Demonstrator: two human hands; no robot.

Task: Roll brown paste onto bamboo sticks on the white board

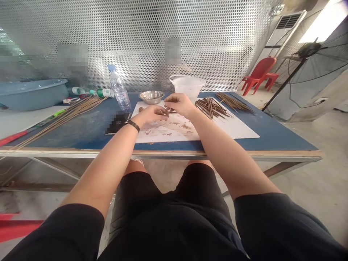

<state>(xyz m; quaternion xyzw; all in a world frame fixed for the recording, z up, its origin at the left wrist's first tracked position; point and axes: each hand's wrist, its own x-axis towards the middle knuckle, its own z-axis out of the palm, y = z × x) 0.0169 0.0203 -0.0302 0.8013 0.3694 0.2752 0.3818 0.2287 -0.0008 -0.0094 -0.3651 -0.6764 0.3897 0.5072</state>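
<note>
My left hand (151,114) and my right hand (179,103) meet over a white board (231,132) on the blue table. Both have their fingers closed around a small brown piece (166,113), mostly covered by the fingertips. Brown crumbs (186,127) and smears lie on the board below. Behind my left hand stands a shiny metal bowl (152,97). A translucent white bucket (190,85) is just beyond my right hand. To the right, a loose pile of thin brown sticks (213,108) rests on the board.
More thin sticks (235,102) lie at the back right. To the left are a plastic bottle (119,90), a phone (116,124), long thin canes (67,117) and a blue basin (32,95). A perforated metal screen (130,43) rises behind the table. Red chairs (261,70) stand beyond.
</note>
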